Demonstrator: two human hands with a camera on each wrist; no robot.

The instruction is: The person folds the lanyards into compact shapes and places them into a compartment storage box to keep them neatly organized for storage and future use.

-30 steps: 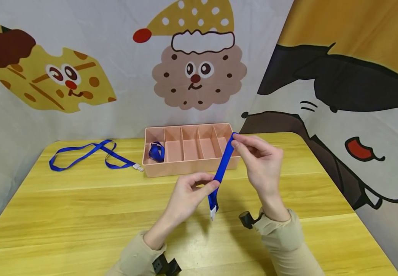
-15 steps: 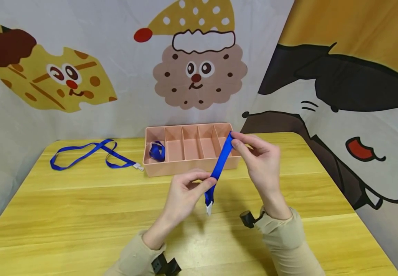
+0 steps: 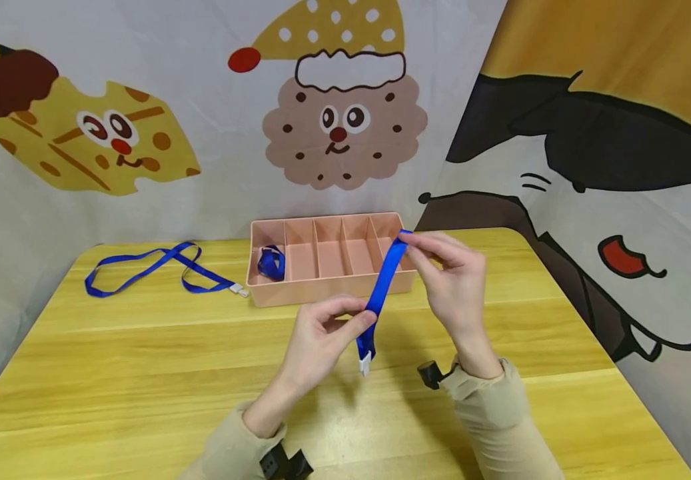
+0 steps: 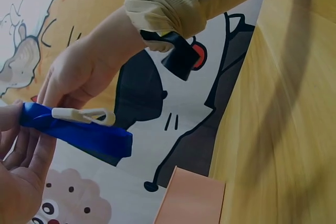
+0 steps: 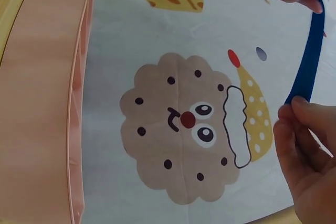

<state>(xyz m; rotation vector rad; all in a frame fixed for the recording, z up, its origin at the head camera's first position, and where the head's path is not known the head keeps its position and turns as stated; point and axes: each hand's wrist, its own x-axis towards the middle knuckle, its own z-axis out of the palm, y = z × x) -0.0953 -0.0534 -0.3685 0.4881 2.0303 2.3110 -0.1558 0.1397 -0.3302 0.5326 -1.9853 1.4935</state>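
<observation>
A folded blue lanyard [image 3: 384, 277] slants between my two hands above the table. My left hand [image 3: 324, 340] pinches it between thumb and fingers near its lower part. Below that grip hangs the lanyard's end with a white clip [image 3: 365, 363]; the left wrist view shows this clip [image 4: 84, 115] lying along the blue strap [image 4: 100, 139]. At the upper end, the thumb and fingertips of my right hand [image 3: 456, 283] pinch the fold. In the right wrist view the strap [image 5: 310, 56] runs taut between both hands.
A pink box [image 3: 327, 293] with several compartments stands at the back of the table [image 3: 141, 373]. Its leftmost compartment holds a rolled blue lanyard [image 3: 271, 263]. Left of the box another lanyard [image 3: 141, 270] lies loosely looped, its clip by the box corner. A printed cloth [image 3: 213, 200] hangs behind.
Both hands have shifted slightly left, carrying the lanyard with them. The hanging clip end has moved a little up and left. Both pinches hold; the box and other lanyards stay put.
</observation>
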